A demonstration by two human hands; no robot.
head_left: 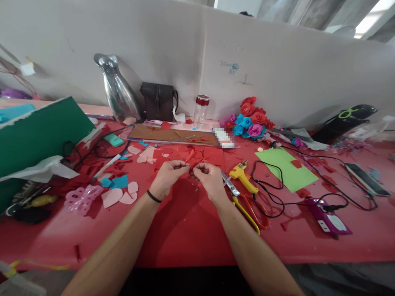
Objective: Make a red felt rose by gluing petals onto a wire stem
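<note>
Close together over the red tabletop, both hands have fingertips pinched. My right hand (212, 179) grips a small dark red paper piece (193, 167), partly hidden by its fingers. Almost touching it is my left hand (166, 176), thumb and forefinger closed at the same spot; whether they hold the paper too is too small to make out. Red paper scraps (193, 153) lie just beyond the fingers. To the right of my right hand are a yellow hot glue gun (245, 179), metal pliers with yellow handles (231, 187) and red-handled scissors (262, 222).
Pink paper petals (112, 197) and a pink plastic piece (82, 199) lie left. A green board (46, 135) leans there. Behind stand a steel jug (119, 90), dark bag (159, 102), glass jar (201, 113) and paper flowers (254, 119). Black cables run to a purple power strip (328, 218).
</note>
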